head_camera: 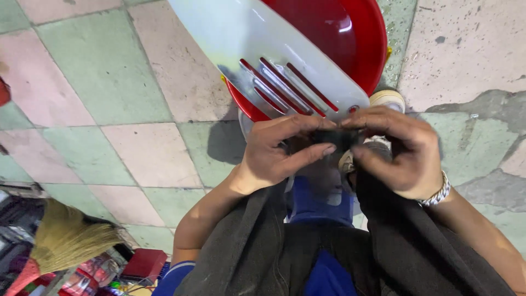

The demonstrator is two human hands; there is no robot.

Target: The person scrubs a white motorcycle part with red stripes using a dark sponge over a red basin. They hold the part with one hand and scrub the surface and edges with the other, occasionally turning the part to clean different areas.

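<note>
Floor (109,71) of square tiles, pale green and pink alternating, grimy. Far right: cracked bare concrete (471,60) with dark patches. Near left: straw broom (66,238), small red box (143,264), assorted clutter. Daylight, soft shadows.

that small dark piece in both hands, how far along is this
Done: nothing shows as finished. The white slotted panel lies across the red basin on the tiled floor, not held. In hand: the left hand and right hand pinch a small dark piece between their fingers, close below the panel's end. Left: the piece looks not yet attached to anything, though fingers hide much of it.
</note>
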